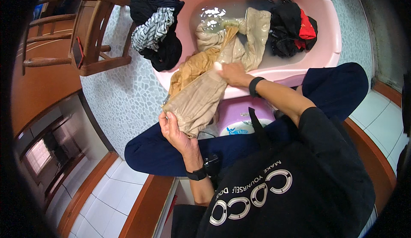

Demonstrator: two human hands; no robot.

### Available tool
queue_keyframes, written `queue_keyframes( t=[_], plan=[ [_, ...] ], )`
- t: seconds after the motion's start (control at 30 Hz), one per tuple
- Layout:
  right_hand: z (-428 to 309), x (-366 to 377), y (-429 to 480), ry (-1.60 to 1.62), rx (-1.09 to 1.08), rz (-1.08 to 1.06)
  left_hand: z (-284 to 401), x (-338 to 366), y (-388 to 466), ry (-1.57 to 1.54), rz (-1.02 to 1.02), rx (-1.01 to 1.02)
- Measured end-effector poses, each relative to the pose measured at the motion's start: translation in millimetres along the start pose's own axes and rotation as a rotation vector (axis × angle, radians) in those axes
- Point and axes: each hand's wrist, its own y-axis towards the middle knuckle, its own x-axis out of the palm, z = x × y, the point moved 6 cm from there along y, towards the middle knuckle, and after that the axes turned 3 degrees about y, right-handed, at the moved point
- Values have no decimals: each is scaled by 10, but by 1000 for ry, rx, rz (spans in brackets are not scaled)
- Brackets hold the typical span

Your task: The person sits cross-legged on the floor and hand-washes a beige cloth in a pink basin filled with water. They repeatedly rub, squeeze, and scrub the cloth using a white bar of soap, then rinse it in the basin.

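Note:
A wet beige cloth garment (199, 97) stretches over the near rim of a pink plastic tub (324, 23). My left hand (176, 130) grips its lower end, thumb on top, outside the tub. On the garment's upper part, at the rim, my right hand (232, 73) is closed and slightly blurred. A tan-brown lining or second cloth (192, 66) lies along the garment's left side. More of the beige fabric (258, 36) trails into cloudy water (231, 8). Black cloth with red parts (285, 29) sits in the tub's right side.
Black cloth and a black-and-white patterned piece (154, 29) hang over the tub's left rim. A wooden chair (96, 32) stands on the pebble-patterned floor (109, 109) at left. Below the tub is a purple-and-white container or stool (237, 113) between my knees.

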Motion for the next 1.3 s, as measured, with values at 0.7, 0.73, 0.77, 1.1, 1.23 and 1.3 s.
queue_keyframes(
  t=[0.7,0.73,0.77,1.1,1.23,1.3],
  plan=[
    [-1182,-337,-811,629,-509,143,-16,77,148,-113,-41,-58],
    [-1167,-365,-785,559,-461,215,-26,86,142,-119,-68,-81],
    [-1205,-405,-809,490,-521,311,-36,67,140,-120,-51,-112],
    [-520,-380,-115,772,-484,-80,-312,186,135,-287,-191,-488],
    [-394,-379,-214,860,-249,-492,-306,159,164,-218,-264,-395],
    [-182,-516,-177,961,-158,-441,-301,166,149,-194,-376,-329]
  ],
)
